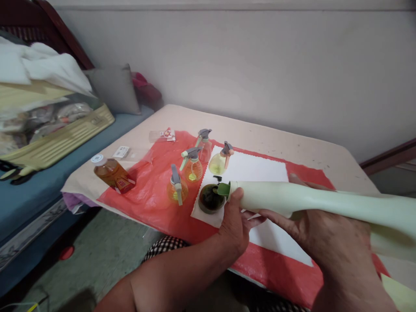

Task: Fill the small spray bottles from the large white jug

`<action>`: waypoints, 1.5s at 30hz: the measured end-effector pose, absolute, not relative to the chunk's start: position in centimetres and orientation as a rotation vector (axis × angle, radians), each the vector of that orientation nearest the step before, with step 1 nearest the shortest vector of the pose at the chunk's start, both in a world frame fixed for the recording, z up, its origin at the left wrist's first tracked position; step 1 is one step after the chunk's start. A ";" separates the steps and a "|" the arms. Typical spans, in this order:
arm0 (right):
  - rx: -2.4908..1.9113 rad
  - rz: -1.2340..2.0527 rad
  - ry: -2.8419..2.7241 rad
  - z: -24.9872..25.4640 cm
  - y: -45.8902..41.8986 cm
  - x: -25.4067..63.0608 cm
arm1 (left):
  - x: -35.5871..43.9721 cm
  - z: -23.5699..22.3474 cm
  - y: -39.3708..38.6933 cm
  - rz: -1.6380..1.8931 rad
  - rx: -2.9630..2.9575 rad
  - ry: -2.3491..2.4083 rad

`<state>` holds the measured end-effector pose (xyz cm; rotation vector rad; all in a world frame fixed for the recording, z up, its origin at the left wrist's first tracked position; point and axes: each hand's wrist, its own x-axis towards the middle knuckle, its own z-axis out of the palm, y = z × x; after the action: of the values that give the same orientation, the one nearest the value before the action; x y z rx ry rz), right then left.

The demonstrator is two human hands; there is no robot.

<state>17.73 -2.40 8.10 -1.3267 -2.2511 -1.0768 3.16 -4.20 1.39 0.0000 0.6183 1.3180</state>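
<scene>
Gripping a pale green container [264, 195] near its mouth, the left hand [234, 223] has its thumb against the near side and its other fingers curled beneath. The right hand [316, 232] holds the same container farther back, thumb along the underside, some fingertips showing beyond the far edge. This long vessel lies nearly level across the right half of the frame and runs off the right edge. A green piece [223, 189] at its mouth reaches over the rim of a dark round vessel [210, 200] just below the frame's middle; whether anything is flowing, I cannot tell.

That round vessel stands on a white sheet [256, 162], with a small black part just above it in the frame. Four spray bottles cluster toward the centre: one with a grey and pink head [221, 162], a clear one [205, 149], an orange-tinted one [193, 169] and another tinted one [177, 190] nearest the lower left. Beneath runs a red sheet [156, 186] over a pale table [247, 130]. Left of centre, a bottle of amber liquid [113, 173] appears tilted; a small white box [121, 151] lies above it in the frame. At the upper left sit a grey pillow [113, 89] and a yellow case [74, 141].
</scene>
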 end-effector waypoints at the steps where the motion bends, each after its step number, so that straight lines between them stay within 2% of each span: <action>1: -1.334 -1.077 -2.248 8.1 -2.4 17.7 | 3.2 1.4 -4.2 1.317 0.003 0.619; 45: -1.311 -1.102 -2.252 8.0 -2.4 17.9 | 3.2 1.4 -4.2 1.309 -0.008 0.607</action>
<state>17.87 -2.37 8.01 -1.3109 -2.2516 -1.1019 3.19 -4.19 1.37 -0.0084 0.6075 1.3093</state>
